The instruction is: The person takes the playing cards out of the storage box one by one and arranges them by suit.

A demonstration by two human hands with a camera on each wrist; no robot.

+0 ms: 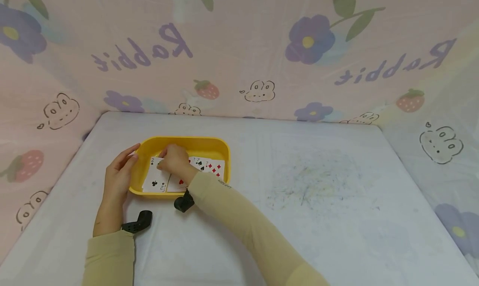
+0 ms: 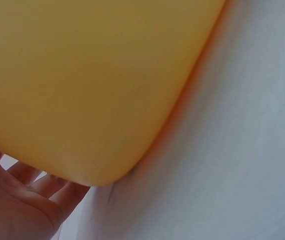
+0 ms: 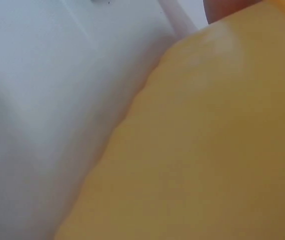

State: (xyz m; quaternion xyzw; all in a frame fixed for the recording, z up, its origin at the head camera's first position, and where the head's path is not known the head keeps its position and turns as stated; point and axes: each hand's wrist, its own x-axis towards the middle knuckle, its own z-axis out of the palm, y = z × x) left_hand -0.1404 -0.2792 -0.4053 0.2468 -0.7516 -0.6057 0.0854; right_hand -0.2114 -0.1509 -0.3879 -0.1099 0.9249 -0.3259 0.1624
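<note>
In the head view, a yellow tray (image 1: pixel 187 140) stands on the white tabletop (image 1: pixel 318 173), holding face-up playing cards (image 1: pixel 155 180); the left hand (image 1: pixel 117 178) rests its loosely extended fingers against the tray's left side, while the right hand (image 1: pixel 175 160) bends over the cards, whether pinching one cannot be told. The left wrist view shows the left fingers spread at the tray's edge. In the right wrist view, the tray's wall dominates.

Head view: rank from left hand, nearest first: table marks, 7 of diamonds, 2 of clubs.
1. 2 of clubs: left end of the tray, just right of the left hand.
2. 7 of diamonds: tray's right end.
3. Table marks: outside, well right of the tray.
</note>
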